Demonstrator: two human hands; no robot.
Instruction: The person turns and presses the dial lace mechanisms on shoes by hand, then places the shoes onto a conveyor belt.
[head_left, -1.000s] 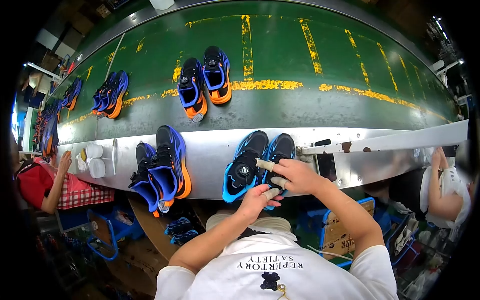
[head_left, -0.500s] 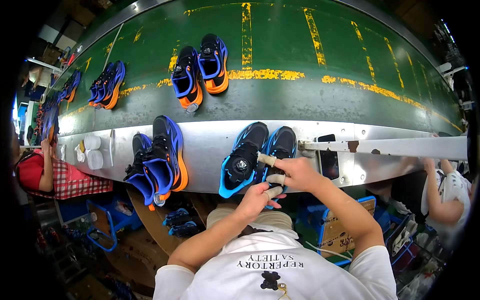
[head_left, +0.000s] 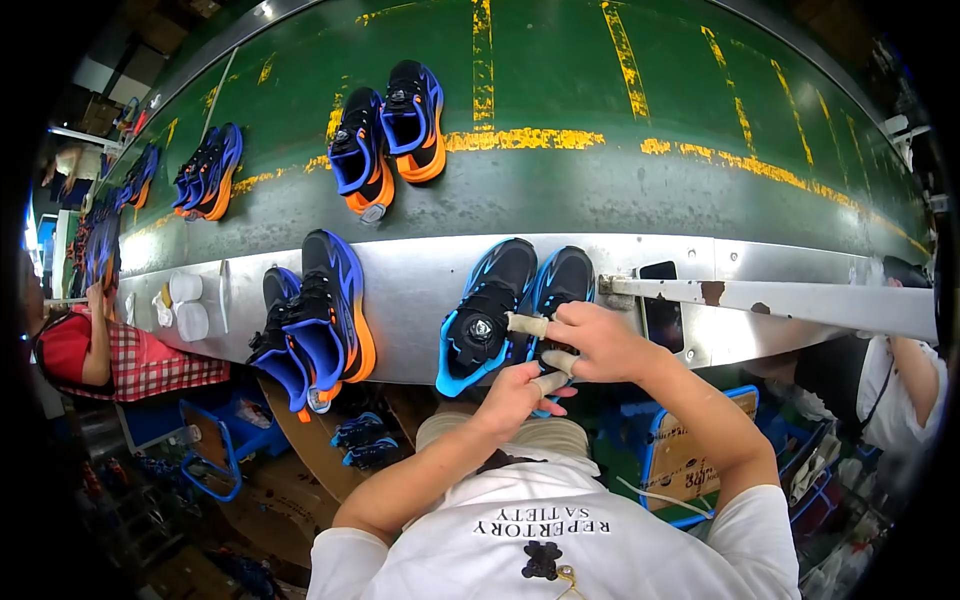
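Note:
A pair of black and light-blue shoes stands on the metal ledge in front of me, the left shoe (head_left: 487, 315) with a round dial on its tongue. My right hand (head_left: 597, 345), fingertips wrapped in beige tape, is closed over the opening of the right shoe (head_left: 563, 283). At that shoe's heel, my left hand (head_left: 520, 398) has its taped thumb and fingers pinched together. Whatever lies between the fingers of either hand is too small or hidden to make out.
Black, blue and orange shoes (head_left: 322, 315) stand left on the ledge (head_left: 405, 300); another such pair (head_left: 410, 125) is on the green belt. A white metal bar (head_left: 770, 297) crosses at right, over a dark phone-like object (head_left: 663, 320). Co-workers sit at both sides.
The orange-soled shoes on the belt have shifted left and slightly away. My hands have stayed at the right light-blue shoe with little movement. The co-worker at right has changed posture.

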